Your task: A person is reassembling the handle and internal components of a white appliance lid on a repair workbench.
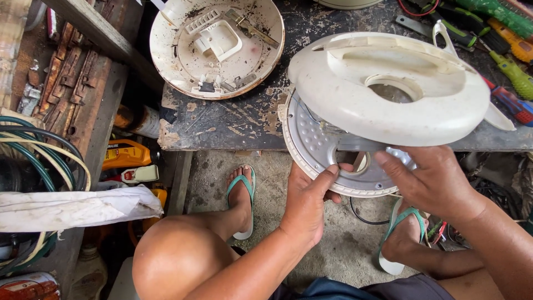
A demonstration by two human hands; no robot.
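My left hand grips the lower left rim of a round perforated metal plate, thumb on top near its centre hole. My right hand holds the same plate at its lower right, fingers reaching under a cream plastic round cover that sits tilted above the plate. The cover has a recessed handle slot and a round opening in the middle. Both parts hang over the front edge of a worn dark workbench.
A dirty round white plastic base lies upside down on the bench at back left. Screwdrivers with coloured handles lie at the right. Coiled cables, bottles and a wrapped bundle crowd the left. My feet in green flip-flops rest on concrete.
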